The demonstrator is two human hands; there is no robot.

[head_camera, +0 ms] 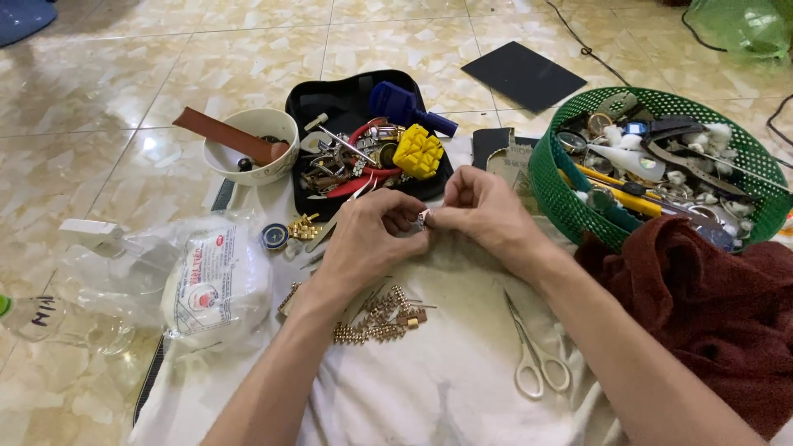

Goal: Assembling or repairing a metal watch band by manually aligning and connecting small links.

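At the far left a clear plastic bag (216, 285) with a white packet lies on the white cloth (446, 380) spread over the tiled floor. Next comes a white bowl (251, 145) holding a brown strap, then a black tray (351, 103) of tools with a yellow block (418, 151). Gold bracelet links (382, 316) lie loose below the left hand (363, 239). That hand pinches a small silvery metal part (422, 219) at its left edge; the right hand (483, 211) pinches the other end, fingertips pressed together. The part looks light, stiff and slippery, best held by its edges. White scissors (535, 355) and a green basket (555, 177) sit to the right.
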